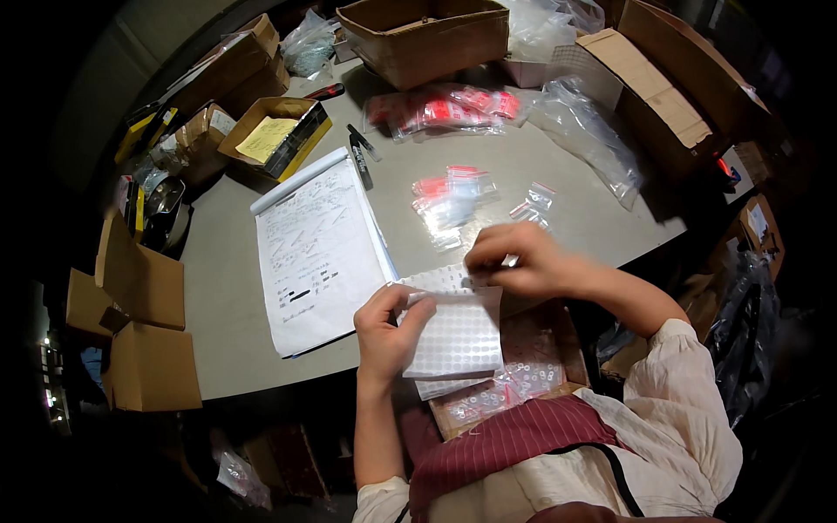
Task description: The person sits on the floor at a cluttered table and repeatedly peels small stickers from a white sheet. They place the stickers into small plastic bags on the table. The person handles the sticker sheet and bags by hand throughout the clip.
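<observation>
You have the dotted sheets, white with rows of round pale spots that look like stickers, at the near edge of the bench, partly over an open cardboard box at your lap. Your left hand grips them at their left side, thumb lying on top, while your right hand is at their far end with its fingers curled in. A small pale bit shows by those right fingers, but the hand is blurred, so I cannot tell whether you are pinching a sticker, a corner of the sheet or something else. The step in hand looks like working at the far rows, perhaps lifting one spot off its backing. If so, the next move calls for a firm left grip, so the sheets don't slide or curl, and a light, low pull from the right fingertips. The small clear bags with red strips lie on the bench just beyond your right hand, with a few separate ones to their right; they seem within easy reach. Below the sheets, clear bags of small white rings lie in the box, so a dropped sticker could land among them. The open notebook lies to the left, close to your left hand.
</observation>
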The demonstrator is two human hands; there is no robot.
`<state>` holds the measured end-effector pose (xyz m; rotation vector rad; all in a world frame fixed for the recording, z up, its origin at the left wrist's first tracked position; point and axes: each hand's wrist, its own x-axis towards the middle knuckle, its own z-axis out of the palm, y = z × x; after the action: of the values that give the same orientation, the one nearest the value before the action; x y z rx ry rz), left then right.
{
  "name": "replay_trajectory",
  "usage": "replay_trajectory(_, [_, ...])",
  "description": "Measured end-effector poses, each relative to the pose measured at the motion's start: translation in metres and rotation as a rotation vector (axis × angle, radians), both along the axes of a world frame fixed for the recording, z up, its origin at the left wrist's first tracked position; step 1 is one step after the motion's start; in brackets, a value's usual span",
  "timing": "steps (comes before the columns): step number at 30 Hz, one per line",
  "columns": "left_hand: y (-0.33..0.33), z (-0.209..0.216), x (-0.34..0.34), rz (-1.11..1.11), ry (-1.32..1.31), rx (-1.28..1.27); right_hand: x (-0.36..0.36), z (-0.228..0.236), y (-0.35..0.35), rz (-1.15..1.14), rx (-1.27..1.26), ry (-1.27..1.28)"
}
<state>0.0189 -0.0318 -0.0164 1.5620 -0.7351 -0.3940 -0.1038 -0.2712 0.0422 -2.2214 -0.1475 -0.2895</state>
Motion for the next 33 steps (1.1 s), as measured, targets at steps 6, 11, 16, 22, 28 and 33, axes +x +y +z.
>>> replay_trajectory(6, [-0.002,0.003,-0.001,0.01,0.036,0.011,-0.009,0.004,-0.114,-0.341,0.197,0.41])
replay_trajectory(11, [-0.002,0.01,-0.002,0.002,0.037,0.026,-0.013,-0.019,-0.134,-0.36,-0.017,0.422])
replay_trajectory(16, [-0.001,0.007,-0.001,0.012,0.063,0.007,-0.01,-0.026,-0.127,-0.426,-0.236,0.323])
replay_trajectory(22, [-0.001,0.01,-0.002,0.019,0.083,-0.017,-0.01,-0.005,-0.114,-0.433,-0.312,0.265])
replay_trajectory(28, [-0.001,0.008,0.0,0.012,0.074,-0.024,-0.009,0.001,-0.101,-0.158,-0.024,0.399])
replay_trajectory(33, [-0.001,0.006,0.0,0.016,0.118,-0.044,-0.01,-0.013,-0.081,-0.219,-0.488,0.158])
